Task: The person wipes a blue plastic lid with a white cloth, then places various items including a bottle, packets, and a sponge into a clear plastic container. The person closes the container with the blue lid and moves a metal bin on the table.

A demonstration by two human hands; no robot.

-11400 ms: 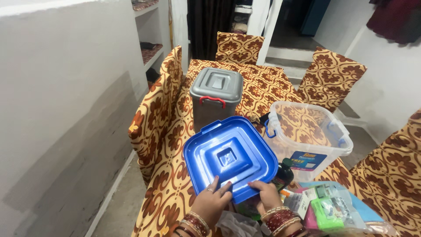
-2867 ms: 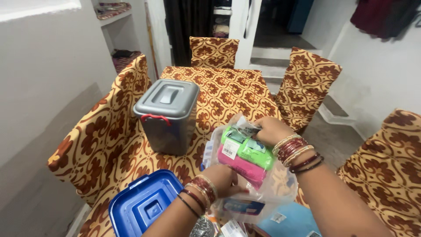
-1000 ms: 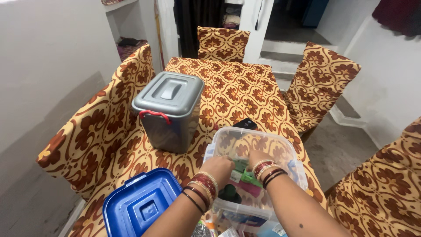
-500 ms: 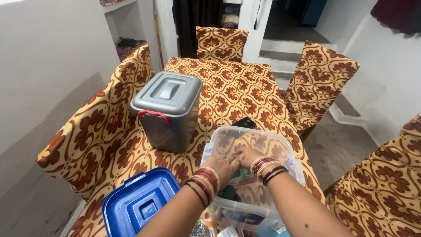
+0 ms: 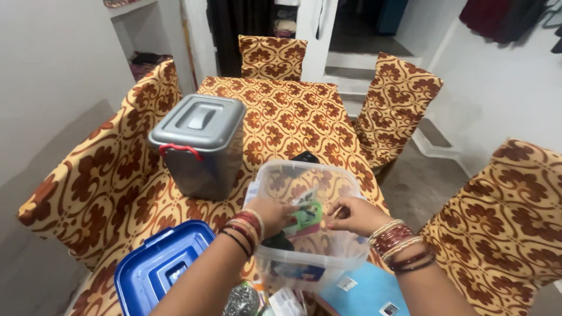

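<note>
A clear plastic storage box [image 5: 264, 178] stands on the patterned tablecloth near me. My left hand [image 5: 271, 215] reaches inside it and grips a clear bag holding a green packet [image 5: 308, 215] and a pink one. My right hand [image 5: 353, 215] hovers over the box's right side, thumb and fingers pinched on the bag's clear edge. A dark bottle cap [image 5: 278, 241] shows in the box under my left wrist. Both wrists wear red and gold bangles.
The box's blue lid [image 5: 155, 275] lies at the near left. A grey lidded bin [image 5: 199, 140] with a red handle stands on the table [image 5: 287, 111] behind it. Cloth-covered chairs [image 5: 393, 102] ring the table. A blue sheet [image 5: 360, 292] and small packets lie near me.
The bagged packets went from my raised hands down into the clear box. My right hand has since drawn back to the box's right side, and the view has shifted right.
</note>
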